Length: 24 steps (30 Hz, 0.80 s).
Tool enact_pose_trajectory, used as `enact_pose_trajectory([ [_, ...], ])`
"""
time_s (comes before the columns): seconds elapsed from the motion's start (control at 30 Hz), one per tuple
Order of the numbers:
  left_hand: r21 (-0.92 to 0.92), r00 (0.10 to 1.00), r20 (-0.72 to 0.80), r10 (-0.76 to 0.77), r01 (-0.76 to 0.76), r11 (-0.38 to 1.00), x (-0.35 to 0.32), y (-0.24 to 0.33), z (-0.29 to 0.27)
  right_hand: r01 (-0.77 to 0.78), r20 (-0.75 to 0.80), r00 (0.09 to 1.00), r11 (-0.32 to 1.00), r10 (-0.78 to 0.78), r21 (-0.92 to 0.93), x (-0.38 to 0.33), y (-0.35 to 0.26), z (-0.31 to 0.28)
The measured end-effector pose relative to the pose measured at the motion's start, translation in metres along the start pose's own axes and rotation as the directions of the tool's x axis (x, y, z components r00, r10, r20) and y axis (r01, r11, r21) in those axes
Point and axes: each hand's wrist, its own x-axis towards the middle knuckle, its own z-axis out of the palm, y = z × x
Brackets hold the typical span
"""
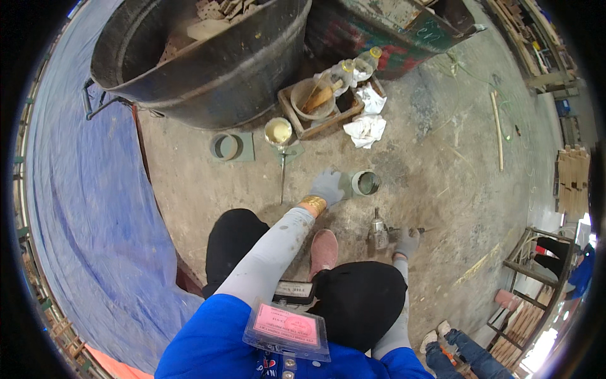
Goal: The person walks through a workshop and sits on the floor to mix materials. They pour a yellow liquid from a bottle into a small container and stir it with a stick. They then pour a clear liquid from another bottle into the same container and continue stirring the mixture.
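My left hand [328, 187], in a grey glove, is on the near-left edge of a grey-green plate with a short round collar [366, 183]; its fingertips are partly hidden at that edge. My right hand [407, 242], also gloved, is closed low over the floor. A thin dark rod [428, 230] sticks out beside its fingers, and what the grip holds is mostly hidden. Just left of that hand lies a metal power tool [379, 235]. A second plate with a ring [225, 146] lies farther left, near a cup of pale yellow paste [278, 131] with a thin metal rod [283, 177].
A wooden crate [328, 128] holds a bowl, a brush and plastic bottles. White crumpled cloths [365, 130] lie beside it. Large dark metal tubs [214, 79] stand behind. Blue sheeting [95, 208] covers the left side. Another person's legs [454, 357] show at lower right.
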Motion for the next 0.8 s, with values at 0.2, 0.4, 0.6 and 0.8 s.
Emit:
enact_pose_trajectory([
  [0.2, 0.023, 0.987, -0.051, 0.155, -0.154, 0.988, -0.041, -0.061, -0.056, -0.364, 0.399, 0.898, 0.822, 0.185, 0.439, 0.025, -0.103, 0.022],
  [0.4, -0.125, 0.998, 0.009, 0.063, -0.061, 0.99, -0.088, -0.093, -0.091, 0.29, 0.392, 0.815, 0.886, -0.427, 0.362, 0.084, -0.26, 0.122],
  [0.6, 0.02, 0.99, -0.143, -0.01, 0.013, 1.0, -0.108, -0.102, -0.103, 0.21, 0.218, 0.867, 0.725, -0.449, 0.656, 0.1, -0.326, 0.247],
  [0.8, -0.042, 0.977, -0.123, -0.175, 0.171, 0.984, -0.115, -0.098, -0.112, 0.372, 0.078, 0.884, 0.795, -0.46, 0.479, 0.115, -0.347, 0.279],
])
